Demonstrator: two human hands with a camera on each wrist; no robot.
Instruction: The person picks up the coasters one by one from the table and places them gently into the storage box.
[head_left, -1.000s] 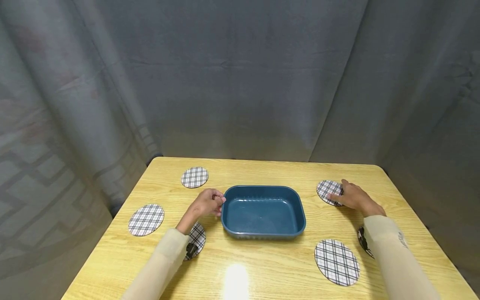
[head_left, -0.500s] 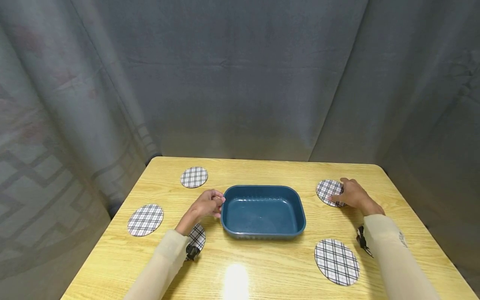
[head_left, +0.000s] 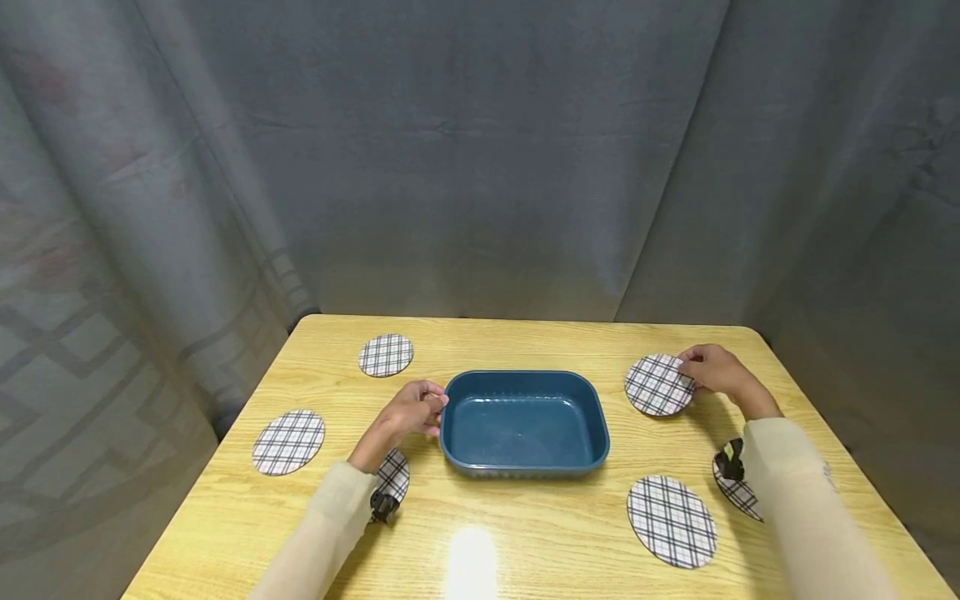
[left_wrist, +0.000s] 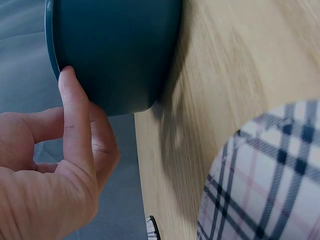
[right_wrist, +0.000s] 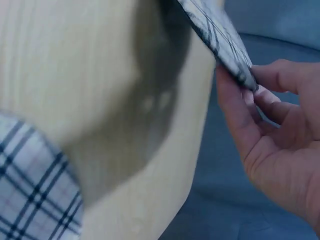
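Note:
My right hand pinches a round plaid coaster by its right edge, at the back right. In the right wrist view the coaster tilts above the table, its edge between thumb and fingers, its shadow on the wood. My left hand is at the left end of a blue rectangular baking dish. Its fingertips touch the outer wall, one right at the rim, seen in the left wrist view on the dish. The dish holds nothing.
More plaid coasters lie flat: one at the back left, one at the far left, one front right. A coaster lies partly under my left forearm, another coaster beside my right sleeve. Grey curtains hang behind the table.
My right hand has taken hold of the back right coaster and tilted it up off the table, shifting it slightly left. The left hand and the dish have stayed in place.

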